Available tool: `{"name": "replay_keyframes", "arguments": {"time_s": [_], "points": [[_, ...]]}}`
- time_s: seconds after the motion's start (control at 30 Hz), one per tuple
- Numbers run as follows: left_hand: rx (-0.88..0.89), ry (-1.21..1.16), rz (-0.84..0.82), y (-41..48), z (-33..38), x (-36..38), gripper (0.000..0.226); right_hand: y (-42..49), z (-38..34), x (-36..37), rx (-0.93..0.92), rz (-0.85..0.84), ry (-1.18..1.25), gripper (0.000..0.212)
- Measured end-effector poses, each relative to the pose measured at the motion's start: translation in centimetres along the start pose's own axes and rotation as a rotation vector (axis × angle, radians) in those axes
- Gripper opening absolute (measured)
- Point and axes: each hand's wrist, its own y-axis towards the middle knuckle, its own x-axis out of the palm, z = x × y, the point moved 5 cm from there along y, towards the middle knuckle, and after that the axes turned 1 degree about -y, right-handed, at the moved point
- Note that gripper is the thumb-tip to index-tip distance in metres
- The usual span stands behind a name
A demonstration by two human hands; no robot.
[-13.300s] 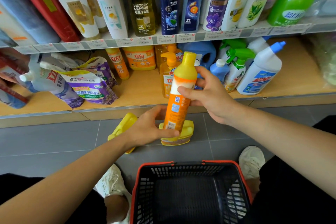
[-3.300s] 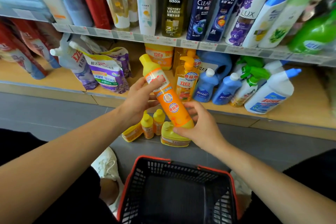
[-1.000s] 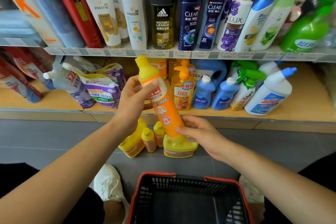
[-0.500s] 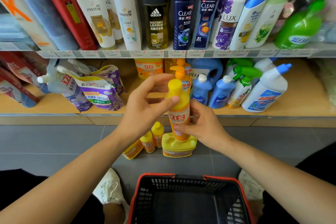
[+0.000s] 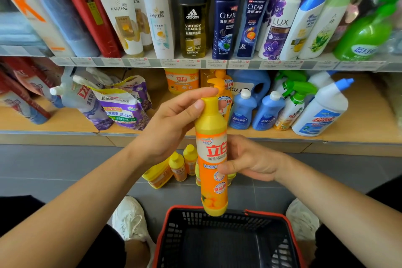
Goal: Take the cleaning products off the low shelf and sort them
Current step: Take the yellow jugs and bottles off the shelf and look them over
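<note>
Two hands hold one orange bottle [image 5: 214, 159]. The left hand [image 5: 174, 124] pinches its yellow top, and the right hand [image 5: 250, 159] wraps round its middle. It was tipped a moment ago; now it stands straight over the basket [image 5: 165, 224], ready to be sorted.

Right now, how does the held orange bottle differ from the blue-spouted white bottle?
The orange bottle is slim, yellow-capped; the white bottle is wider with an angled spout. The left hand and right hand hold the orange bottle; the white bottle stands on the shelf. Both carry labels.
</note>
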Motion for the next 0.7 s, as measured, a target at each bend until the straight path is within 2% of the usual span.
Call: {"name": "replay_keyframes", "arguments": {"time_s": [0.1, 0.2, 0.33, 0.47, 0.53, 0.6, 0.7], "points": [[0.074, 0.044, 0.043, 0.0, 0.4, 0.1, 0.040, 0.0, -0.2, -0.1, -0.018, 0.049, -0.011, 0.069], [0.130, 0.122, 0.201, -0.2, 0.7, -0.9, 0.043, 0.2, -0.3, -1.0, -0.077, 0.236, -0.135, 0.061], [0.178, 0.291, 0.356, -0.6, 0.5, -1.8, 0.043, 0.0, -0.6, -1.8, -0.182, 0.490, -0.424, 0.056], [0.212, 0.612, 0.549, -1.1, 0.3, -2.6, 0.036, -0.7, -0.5, -2.3, -0.253, 0.748, -0.665, 0.067], [0.206, 0.696, 0.600, -1.3, 0.2, -2.9, 0.031, -1.1, -0.6, -2.5, -0.241, 0.851, -0.810, 0.072], [0.195, 0.668, 0.597, -1.1, 0.1, -3.0, 0.026, -1.2, -0.8, -2.7, -0.238, 0.864, -0.846, 0.072], [0.173, 0.525, 0.525, -0.6, 0.1, -2.9, 0.021, -0.8, -0.7, -2.9, -0.228, 0.708, -0.659, 0.063]]}}
